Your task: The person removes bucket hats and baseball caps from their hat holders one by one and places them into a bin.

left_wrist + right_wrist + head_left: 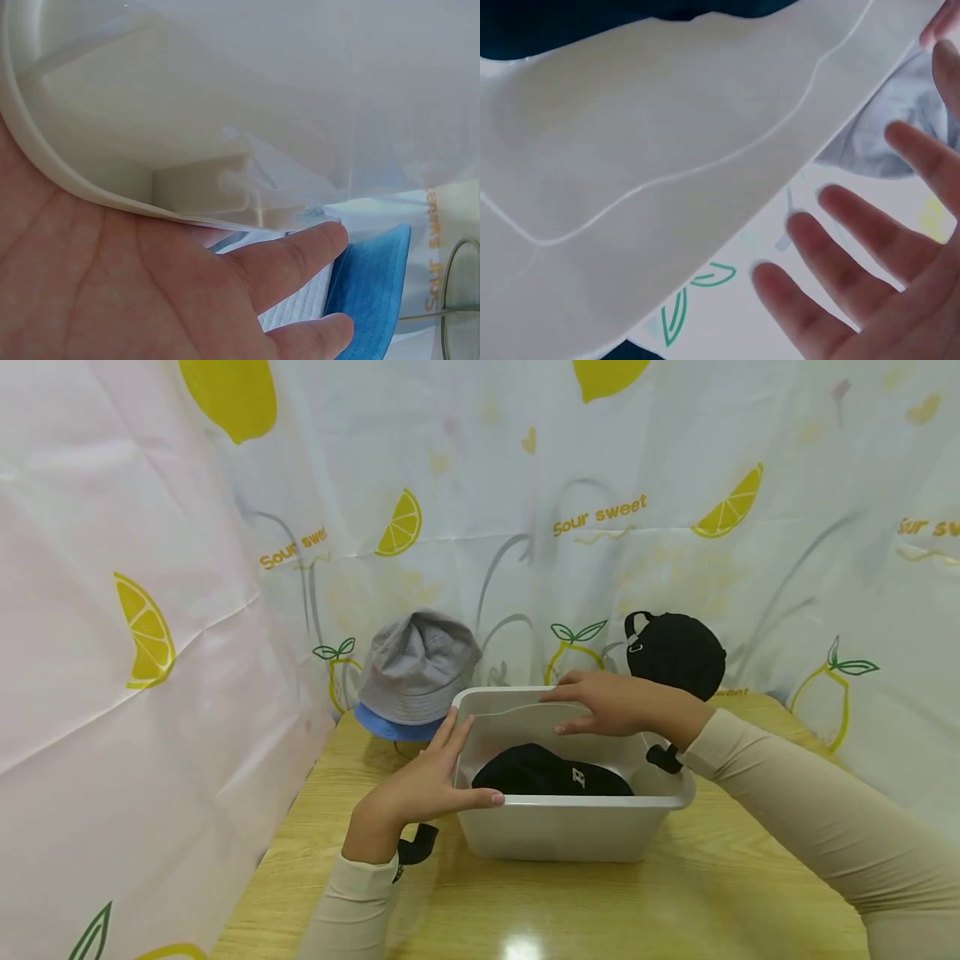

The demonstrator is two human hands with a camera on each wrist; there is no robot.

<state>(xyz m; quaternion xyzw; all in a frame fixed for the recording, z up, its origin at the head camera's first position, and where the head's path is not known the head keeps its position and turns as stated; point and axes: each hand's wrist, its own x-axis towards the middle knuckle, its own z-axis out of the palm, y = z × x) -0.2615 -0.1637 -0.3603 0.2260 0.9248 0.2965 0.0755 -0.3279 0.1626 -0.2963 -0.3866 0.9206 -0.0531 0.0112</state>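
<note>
A white plastic bin stands on the table with a black cap inside, a small light emblem on its front. My left hand rests at the bin's left front corner, thumb straight along the front rim and fingers spread along the left side. In the left wrist view, the palm lies against the bin's rim. Over the far rim is my right hand, fingers extended and holding nothing. The right wrist view shows its spread fingers beside the bin's wall.
Behind the bin at left, a grey bucket hat sits over a blue brim on a wire stand. Another black cap is raised at the back right. A lemon-print curtain surrounds the wooden table.
</note>
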